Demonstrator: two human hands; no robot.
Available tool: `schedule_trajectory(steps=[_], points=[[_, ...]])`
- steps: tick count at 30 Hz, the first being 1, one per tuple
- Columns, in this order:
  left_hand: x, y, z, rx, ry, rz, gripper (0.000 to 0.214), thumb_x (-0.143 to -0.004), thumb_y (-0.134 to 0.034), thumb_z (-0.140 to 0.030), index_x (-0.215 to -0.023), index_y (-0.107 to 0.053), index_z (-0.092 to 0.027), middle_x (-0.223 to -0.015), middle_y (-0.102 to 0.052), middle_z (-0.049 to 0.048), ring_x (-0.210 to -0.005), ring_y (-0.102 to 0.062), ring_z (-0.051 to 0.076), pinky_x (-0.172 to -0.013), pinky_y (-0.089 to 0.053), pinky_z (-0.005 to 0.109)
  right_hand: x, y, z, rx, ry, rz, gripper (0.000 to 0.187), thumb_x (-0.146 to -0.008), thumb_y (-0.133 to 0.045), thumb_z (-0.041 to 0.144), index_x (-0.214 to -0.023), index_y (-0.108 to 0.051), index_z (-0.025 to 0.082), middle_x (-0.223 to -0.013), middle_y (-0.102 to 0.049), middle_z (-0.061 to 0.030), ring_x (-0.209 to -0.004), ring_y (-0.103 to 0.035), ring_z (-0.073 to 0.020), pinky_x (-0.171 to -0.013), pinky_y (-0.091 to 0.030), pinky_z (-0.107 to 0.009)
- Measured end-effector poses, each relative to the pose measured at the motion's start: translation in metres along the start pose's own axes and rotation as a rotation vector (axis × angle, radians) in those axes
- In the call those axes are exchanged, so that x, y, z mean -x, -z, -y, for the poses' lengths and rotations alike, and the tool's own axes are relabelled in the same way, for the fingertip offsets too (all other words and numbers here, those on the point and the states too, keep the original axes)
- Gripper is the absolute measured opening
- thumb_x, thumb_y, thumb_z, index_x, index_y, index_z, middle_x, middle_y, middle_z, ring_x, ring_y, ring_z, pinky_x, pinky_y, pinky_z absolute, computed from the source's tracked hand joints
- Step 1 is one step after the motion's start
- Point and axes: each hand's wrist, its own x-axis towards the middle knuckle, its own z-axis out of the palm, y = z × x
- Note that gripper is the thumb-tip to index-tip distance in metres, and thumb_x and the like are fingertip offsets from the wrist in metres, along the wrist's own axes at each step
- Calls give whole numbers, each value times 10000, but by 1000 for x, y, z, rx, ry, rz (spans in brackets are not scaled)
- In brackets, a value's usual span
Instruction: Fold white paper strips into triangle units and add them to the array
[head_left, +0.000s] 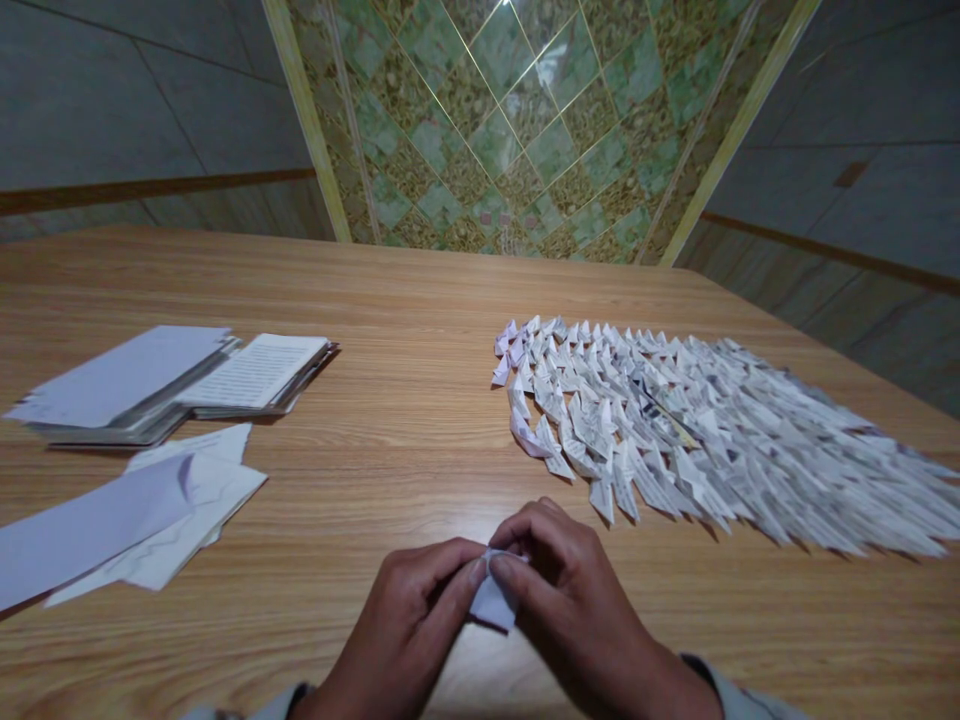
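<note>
Step in hand, as judged from the pose: folding or shaping one small piece of paper (493, 602), held just above the near part of the bench (405, 400), between the two hands and in front of the wearer. Left hand (420, 595): grip closed, thumb and index finger pinching the upper left of the piece. Right hand (577, 585): grip likewise closed, thumb pressed on the upper right, fingers curled behind. The thumbs lie near each other at the top edge; the lower part of the piece hangs free. The next move seems to call for one side held firm while the other thumb works the edge, with the layers kept aligned; how many layers there are cannot be told. Counts: hands, two; pieces in hand, one. Paper stacks, two, at far left: one with a plain top sheet (142, 370), one with a printed top sheet (259, 370), side by side and touching. Loose sheets nearer the wearer: at least three, overlapping, a pale lilac sheet (90, 530) uppermost with its right end curled. Folded paper pieces (600, 430), right: several rows, pointed, packed close; many dozens by estimate, exact number not countable owing to overlap.
</note>
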Motion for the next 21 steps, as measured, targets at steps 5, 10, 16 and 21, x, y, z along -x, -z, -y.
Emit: schedule_trajectory(steps=[5, 10, 16, 21], points=[[1, -1, 0, 73, 54, -25, 319, -965, -585, -416, -847, -764, -180, -750, -712, 23, -711, -626, 172, -649, -456, 241, -1, -1, 2, -36, -26, -41, 98, -859, -668, 182, -761, -674, 189, -721, -599, 11, -721, -549, -158, -644, -394, -277], [0, 0, 4, 177, 136, -62, 297, -928, -646, -409, -839, -778, -157, -748, -720, 44, -708, -621, 185, -660, -472, 267, 0, 1, 2, -192, -128, 24, 173, -919, -631, 314, -817, -666, 179, -742, -606, 3, -700, -533, -151, -627, -404, -271], [-4, 1, 6, 381, 180, -114, 297, -898, -696, -413, -781, -727, -142, -693, -665, 24, -654, -587, 152, -613, -473, 247, -2, 4, 0, -208, -188, 75, 331, -897, -665, 449, -725, -637, 167, -657, -545, 18, -622, -458, -127, -567, -349, -255], [-9, -1, 4, 553, 244, -131, 373, -808, -794, -483, -944, -718, -144, -694, -686, 16, -604, -606, 133, -588, -481, 230, -1, -1, -4, -331, -221, -10, 351, -877, -695, 470, -713, -597, 176, -662, -588, 4, -614, -523, -137, -568, -387, -260]])
